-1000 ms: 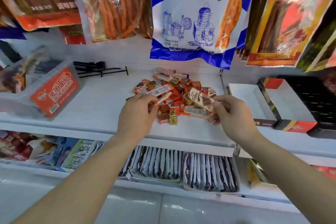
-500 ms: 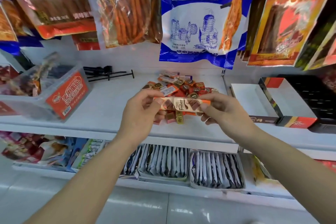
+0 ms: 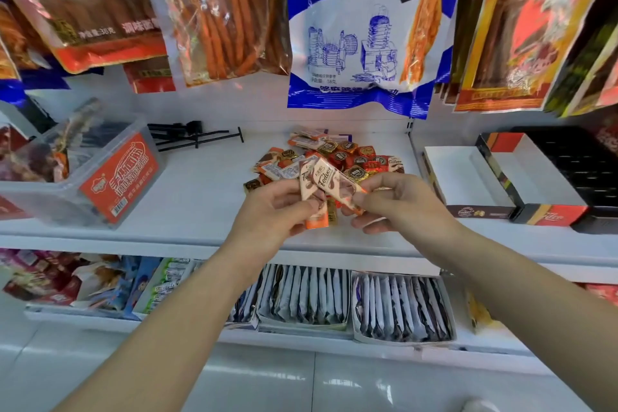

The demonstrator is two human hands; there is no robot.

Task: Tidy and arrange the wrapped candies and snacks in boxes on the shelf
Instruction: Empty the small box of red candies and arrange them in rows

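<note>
A heap of wrapped candies [image 3: 347, 154] in orange, red and gold lies mid-shelf on the white shelf [image 3: 200, 197]. My left hand [image 3: 274, 211] pinches a cream-and-orange candy bar [image 3: 309, 187] held upright. My right hand [image 3: 398, 204] pinches a second candy bar [image 3: 334, 177] that slants across the first, just above the front of the heap. To the right stand an open white box [image 3: 468, 184] with nothing in it and a box with a black tray [image 3: 575, 164].
A clear plastic tub [image 3: 93, 170] with an orange label sits at the left. Black display hooks [image 3: 197, 135] lie behind it. Snack bags [image 3: 354, 27] hang above. The lower shelf holds boxes of upright sachets [image 3: 401, 308].
The two hands held the bars end to end in a flat line; now the left bar is turned upright and the right one slants across it. The view has moved in closer.
</note>
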